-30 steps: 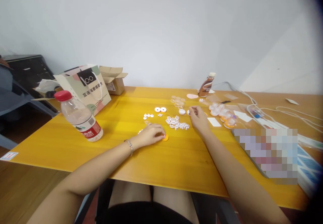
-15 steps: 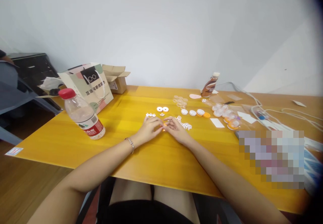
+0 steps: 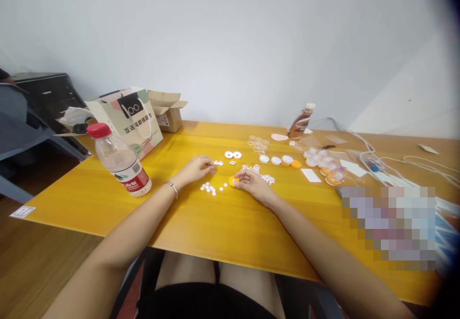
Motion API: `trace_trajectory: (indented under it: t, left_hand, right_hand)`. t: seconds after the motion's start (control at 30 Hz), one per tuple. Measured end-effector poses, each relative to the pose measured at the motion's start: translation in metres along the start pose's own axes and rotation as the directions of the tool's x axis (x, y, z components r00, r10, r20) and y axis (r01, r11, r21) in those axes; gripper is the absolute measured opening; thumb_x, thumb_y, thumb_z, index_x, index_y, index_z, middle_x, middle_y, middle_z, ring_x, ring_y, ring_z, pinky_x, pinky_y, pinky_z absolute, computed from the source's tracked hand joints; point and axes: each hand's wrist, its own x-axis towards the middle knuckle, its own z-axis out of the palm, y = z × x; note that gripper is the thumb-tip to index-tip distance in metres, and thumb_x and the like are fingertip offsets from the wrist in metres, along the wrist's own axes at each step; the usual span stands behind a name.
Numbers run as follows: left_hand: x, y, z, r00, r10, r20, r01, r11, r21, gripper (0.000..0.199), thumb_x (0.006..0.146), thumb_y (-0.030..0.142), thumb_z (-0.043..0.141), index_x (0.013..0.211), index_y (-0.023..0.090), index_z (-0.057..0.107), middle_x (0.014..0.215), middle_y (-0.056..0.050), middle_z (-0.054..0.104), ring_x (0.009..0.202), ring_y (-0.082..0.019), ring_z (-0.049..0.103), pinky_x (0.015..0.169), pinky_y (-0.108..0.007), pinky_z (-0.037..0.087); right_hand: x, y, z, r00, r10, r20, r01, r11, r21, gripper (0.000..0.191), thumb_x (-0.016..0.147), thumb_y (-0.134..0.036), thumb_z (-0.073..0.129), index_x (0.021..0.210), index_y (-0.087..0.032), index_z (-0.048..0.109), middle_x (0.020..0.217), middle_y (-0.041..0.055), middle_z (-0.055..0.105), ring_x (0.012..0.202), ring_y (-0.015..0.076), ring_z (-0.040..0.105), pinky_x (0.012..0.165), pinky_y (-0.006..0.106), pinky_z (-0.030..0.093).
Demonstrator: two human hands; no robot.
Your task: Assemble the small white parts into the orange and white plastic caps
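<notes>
My right hand (image 3: 254,186) has its fingers closed on an orange round piece (image 3: 233,181) with something white in it. To the left, my left hand (image 3: 197,168) is at some small white pointed pieces (image 3: 219,163), fingertips drawn together; what they pinch, if anything, is too small to make out. Several small white discs (image 3: 208,188) lie between and in front of the hands. Behind my right hand spread white openwork pieces (image 3: 266,178). Two white rings (image 3: 233,155) sit farther back, with a small white piece (image 3: 232,162) before them.
A water bottle (image 3: 120,163), paper bag (image 3: 125,120) and open carton (image 3: 170,113) stand left. White and orange round parts (image 3: 286,160), clear rings (image 3: 258,142), a brown drink bottle (image 3: 301,121), a white card (image 3: 311,175) and cables (image 3: 359,139) are right.
My left hand has moved away to the left from the orange piece, uncovering the small white discs. My right hand keeps its grip on the orange piece.
</notes>
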Motion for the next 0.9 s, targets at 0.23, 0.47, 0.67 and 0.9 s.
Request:
trace_trajectory:
  t: [0.23,0.47,0.67,0.9]
  left_hand:
    - [0.000,-0.022,-0.004,0.994,-0.049,0.099,0.043,0.997,0.060,0.019,0.077,0.028,0.049,0.084,0.018,0.063,0.086,-0.003,0.064,0.078,-0.014,0.058,0.073,-0.024,0.043]
    - [-0.001,-0.017,-0.002,0.988,0.087,0.126,-0.111,0.973,0.201,0.020,0.080,0.026,0.046,0.085,0.021,0.065,0.088,-0.003,0.062,0.077,-0.014,0.057,0.072,-0.023,0.041]
    - [-0.002,-0.009,-0.005,0.969,0.100,0.225,-0.173,0.927,0.332,0.026,0.084,0.025,0.040,0.090,0.023,0.064,0.095,-0.004,0.061,0.083,-0.014,0.056,0.075,-0.024,0.038]
    - [0.000,-0.004,-0.006,0.965,0.137,0.223,-0.211,0.911,0.355,0.026,0.086,0.028,0.038,0.086,0.021,0.063,0.088,-0.004,0.060,0.080,-0.014,0.054,0.077,-0.025,0.035]
  right_hand:
    - [0.001,0.001,0.000,1.000,-0.009,0.019,0.010,0.999,-0.035,0.031,0.055,-0.031,0.072,0.079,-0.020,0.055,0.075,-0.0006,0.059,0.070,0.0115,0.056,0.078,0.032,0.045]
    - [0.000,0.001,-0.002,0.999,-0.006,0.038,0.007,0.999,-0.045,0.033,0.053,-0.026,0.073,0.082,-0.020,0.056,0.078,-0.0004,0.058,0.074,0.0122,0.055,0.080,0.033,0.044]
    - [0.000,0.000,-0.003,0.999,0.001,0.048,0.001,0.999,-0.044,0.031,0.055,-0.027,0.071,0.082,-0.020,0.056,0.075,-0.0006,0.057,0.071,0.0118,0.055,0.077,0.032,0.045]
    - [-0.001,-0.002,-0.003,0.999,0.004,0.047,-0.002,0.999,-0.041,0.031,0.056,-0.026,0.071,0.083,-0.020,0.056,0.080,-0.0005,0.057,0.072,0.0108,0.054,0.078,0.031,0.044]
